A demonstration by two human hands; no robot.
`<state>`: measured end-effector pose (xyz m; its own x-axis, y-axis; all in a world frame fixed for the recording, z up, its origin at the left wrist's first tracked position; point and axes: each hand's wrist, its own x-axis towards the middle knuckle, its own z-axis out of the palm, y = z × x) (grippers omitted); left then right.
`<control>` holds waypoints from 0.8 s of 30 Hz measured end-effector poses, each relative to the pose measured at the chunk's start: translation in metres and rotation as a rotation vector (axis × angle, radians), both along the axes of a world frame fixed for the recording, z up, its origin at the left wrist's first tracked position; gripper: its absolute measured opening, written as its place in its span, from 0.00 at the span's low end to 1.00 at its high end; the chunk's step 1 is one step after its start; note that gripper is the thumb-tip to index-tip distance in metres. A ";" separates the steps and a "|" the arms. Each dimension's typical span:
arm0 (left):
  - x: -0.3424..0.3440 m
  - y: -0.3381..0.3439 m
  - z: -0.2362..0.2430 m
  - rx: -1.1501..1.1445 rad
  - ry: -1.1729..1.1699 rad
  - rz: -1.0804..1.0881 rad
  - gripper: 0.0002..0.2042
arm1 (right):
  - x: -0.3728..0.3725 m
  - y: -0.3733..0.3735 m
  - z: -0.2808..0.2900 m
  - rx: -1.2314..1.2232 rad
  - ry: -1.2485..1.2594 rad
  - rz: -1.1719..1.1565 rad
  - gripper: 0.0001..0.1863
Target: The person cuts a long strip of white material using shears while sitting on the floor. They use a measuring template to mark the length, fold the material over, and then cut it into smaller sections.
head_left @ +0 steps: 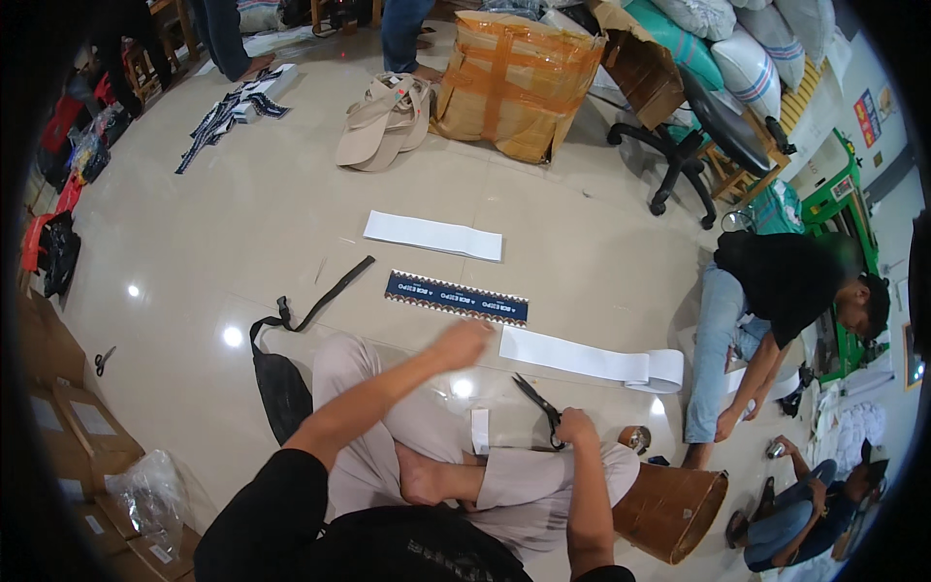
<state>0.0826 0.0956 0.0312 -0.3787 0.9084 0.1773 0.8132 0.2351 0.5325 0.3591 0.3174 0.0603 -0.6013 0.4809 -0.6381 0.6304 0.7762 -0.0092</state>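
My right hand (578,427) is closed around the handles of black scissors (539,398), whose blades point up and to the left, away from me. My left hand (465,343) is over the floor just below a dark blue printed strip (456,298) with a patterned border. Motion blurs its fingers, so their grip is unclear. To its right lies a long white strip (572,358), its far right end curled into a roll. Beyond the blue strip lies a flat stack of white strips (433,236). A small white piece (480,431) lies by my leg.
A roll of tape (635,439) and a brown cardboard box (669,511) are at my right. A black waist bag (281,388) lies at my left. Farther off are caps (386,121), a taped carton (516,82), an office chair (693,145) and seated co-workers (776,301).
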 end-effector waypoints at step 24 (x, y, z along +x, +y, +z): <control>0.039 -0.068 0.010 -0.521 0.171 0.116 0.25 | 0.020 -0.023 -0.006 -0.095 0.257 0.053 0.16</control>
<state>0.1219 0.0279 0.0411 -0.4869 0.8463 -0.2162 0.8307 0.5252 0.1850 0.3794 0.2949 0.0544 -0.7718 0.3895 -0.5026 0.5566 0.7959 -0.2381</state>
